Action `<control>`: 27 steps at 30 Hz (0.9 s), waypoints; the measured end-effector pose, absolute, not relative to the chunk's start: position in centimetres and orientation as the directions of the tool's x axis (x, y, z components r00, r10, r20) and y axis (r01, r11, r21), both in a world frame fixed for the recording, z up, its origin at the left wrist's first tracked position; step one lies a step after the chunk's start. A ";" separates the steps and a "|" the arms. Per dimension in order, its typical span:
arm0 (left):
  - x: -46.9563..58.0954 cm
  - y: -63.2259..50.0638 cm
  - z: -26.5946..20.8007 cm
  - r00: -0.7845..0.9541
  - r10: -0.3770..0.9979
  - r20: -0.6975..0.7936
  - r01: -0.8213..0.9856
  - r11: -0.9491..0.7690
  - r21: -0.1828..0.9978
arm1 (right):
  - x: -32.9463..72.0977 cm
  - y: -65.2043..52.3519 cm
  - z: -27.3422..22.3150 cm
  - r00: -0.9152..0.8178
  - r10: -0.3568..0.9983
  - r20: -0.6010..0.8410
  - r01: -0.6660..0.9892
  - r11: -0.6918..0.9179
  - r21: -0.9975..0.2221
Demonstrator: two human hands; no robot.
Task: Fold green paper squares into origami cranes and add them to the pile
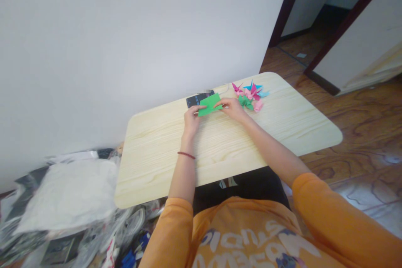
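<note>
A flat piece of green paper [210, 104] is held up a little over the table, between both hands. My left hand [192, 119] pinches its left edge, thumb and fingers closed on it. At its right edge my right hand [232, 108] grips the paper in the same way. Behind the sheet lies a black phone [193, 101], partly covered by it. Just right of my right hand sits a small heap of folded paper pieces [253, 93] in pink, magenta, blue and green.
The light wooden table [150, 150] has rounded corners and stands against a white wall [141, 29]. A white bag-like bundle [72, 192] and plastic-wrapped items lie on the floor at left. To the right are a wood floor [361, 121] and a doorway.
</note>
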State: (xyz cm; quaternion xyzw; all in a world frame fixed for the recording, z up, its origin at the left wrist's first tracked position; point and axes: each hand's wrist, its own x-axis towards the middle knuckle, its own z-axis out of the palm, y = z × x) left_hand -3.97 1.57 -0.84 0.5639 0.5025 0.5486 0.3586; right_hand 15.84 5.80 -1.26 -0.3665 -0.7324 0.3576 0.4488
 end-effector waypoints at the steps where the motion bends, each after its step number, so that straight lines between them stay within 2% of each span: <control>1: -4.0 1.6 -1.0 -0.105 0.960 0.259 0.169 -0.239 0.956 | 15.9 5.8 -1.2 -0.329 0.855 0.401 0.224 0.483 -0.846; 5: -4.4 2.1 -1.8 -0.079 0.958 0.275 0.175 -0.258 0.950 | 16.0 5.7 -0.9 -0.318 0.844 0.432 0.246 0.514 -0.822; 15: -4.9 2.6 -2.4 -0.002 0.909 0.418 0.357 -0.390 0.849 | 16.1 5.9 -1.4 -0.347 0.818 0.458 0.295 0.559 -0.775; 27: -4.4 2.3 -2.3 0.092 0.896 0.434 0.412 -0.431 0.803 | 15.7 5.5 -1.2 -0.414 0.813 0.409 0.360 0.559 -0.747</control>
